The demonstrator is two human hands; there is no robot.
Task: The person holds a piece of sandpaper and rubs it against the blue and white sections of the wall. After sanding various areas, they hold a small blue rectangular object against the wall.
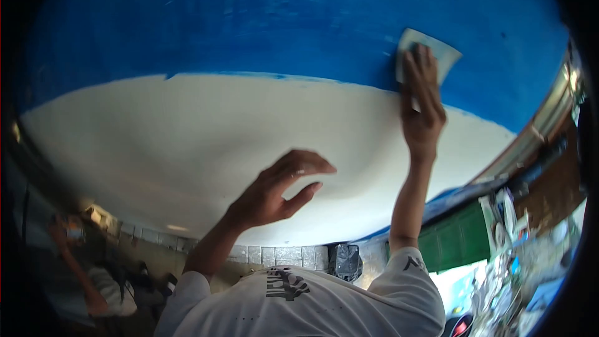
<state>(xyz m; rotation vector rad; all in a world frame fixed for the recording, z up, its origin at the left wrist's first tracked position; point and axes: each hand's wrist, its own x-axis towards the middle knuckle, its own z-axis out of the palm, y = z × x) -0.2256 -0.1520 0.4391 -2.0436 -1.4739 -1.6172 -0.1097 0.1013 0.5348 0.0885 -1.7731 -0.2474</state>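
Observation:
A large curved surface fills the upper view, with blue paint (249,19) above and white paint (187,118) below a slightly uneven boundary. High on the right, my right hand (424,90) presses a pale square sheet (444,55), like sandpaper, against the blue part just over that boundary. Its fingers lie together on the sheet, whose corners stick out around them. My left hand (274,187) is in front of the white part, holding nothing, with the fingers bent and the thumb apart.
Another person's arm (78,271) appears at the lower left. Grey tiles (274,256) run below the surface, with a black bag-like item (345,261) beside them. To the lower right are a green panel (455,240) and cluttered items (505,274).

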